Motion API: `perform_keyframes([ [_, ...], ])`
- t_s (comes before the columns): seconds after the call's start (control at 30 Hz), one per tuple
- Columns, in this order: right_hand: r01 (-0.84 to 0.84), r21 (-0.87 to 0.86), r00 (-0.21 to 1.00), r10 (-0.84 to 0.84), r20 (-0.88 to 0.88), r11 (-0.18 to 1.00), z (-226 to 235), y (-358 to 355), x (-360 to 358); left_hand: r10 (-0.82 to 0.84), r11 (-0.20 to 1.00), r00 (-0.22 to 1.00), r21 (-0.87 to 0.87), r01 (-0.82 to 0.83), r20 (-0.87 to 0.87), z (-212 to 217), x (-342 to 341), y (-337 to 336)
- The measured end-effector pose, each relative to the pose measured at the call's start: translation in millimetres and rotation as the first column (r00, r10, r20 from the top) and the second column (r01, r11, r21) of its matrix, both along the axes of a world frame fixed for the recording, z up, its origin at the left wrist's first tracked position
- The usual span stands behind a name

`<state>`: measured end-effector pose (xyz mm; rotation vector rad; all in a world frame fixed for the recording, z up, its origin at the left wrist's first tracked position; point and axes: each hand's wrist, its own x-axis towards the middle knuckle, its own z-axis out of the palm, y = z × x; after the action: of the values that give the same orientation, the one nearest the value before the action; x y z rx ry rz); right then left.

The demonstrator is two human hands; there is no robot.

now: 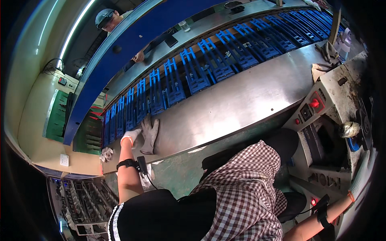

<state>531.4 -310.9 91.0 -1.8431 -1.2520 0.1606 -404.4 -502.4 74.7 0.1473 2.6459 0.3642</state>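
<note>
My left hand (132, 137), in a thin white glove with an orange cuff, is at the left end of the metal bench (237, 100). Right beside it lies an empty grey work glove (149, 135), its fingers toward the blue racks. How the left fingers are bent is too small to make out. Far to the right, my right hand (365, 176), gloved in white as well, reaches along the side of the machine (341, 90). Its fingers look stretched out, with nothing visible in them, though the picture's rim blurs them. Black straps with small devices circle both forearms.
Blue slotted racks (197, 83) line the bench's far side under a blue beam (116, 48). Across it is a person (107, 21) with a hand on the far counter. Red switches (314, 103) are on the machine; a crumpled glove (106, 154) lies at the left corner. A stool stands near my legs.
</note>
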Motion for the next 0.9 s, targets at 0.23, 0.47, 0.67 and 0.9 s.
perform_keyframes([
  [0.23, -0.014, 0.021, 0.995, 0.016, -0.098, 1.000, 3, 11, -17, -0.335, 0.939, 0.857, -0.062, 0.338, -0.391, -66, -16, -6],
  [0.47, -0.023, 0.012, 0.999, 0.023, 0.049, 1.000, 14, 8, -27, -0.347, 0.782, 0.838, 0.365, 0.506, -0.421, -65, 52, 75],
  [0.67, -0.027, 0.045, 0.999, 0.027, 0.020, 0.999, 8, 8, -16, -0.431, 0.446, 0.902, 0.872, 0.203, 0.011, -14, 166, 153],
  [0.9, -0.028, 0.049, 1.000, 0.028, -0.013, 0.998, 12, 8, -24, -0.697, 0.295, 0.519, 0.462, 0.836, -0.495, -6, 206, 153],
])
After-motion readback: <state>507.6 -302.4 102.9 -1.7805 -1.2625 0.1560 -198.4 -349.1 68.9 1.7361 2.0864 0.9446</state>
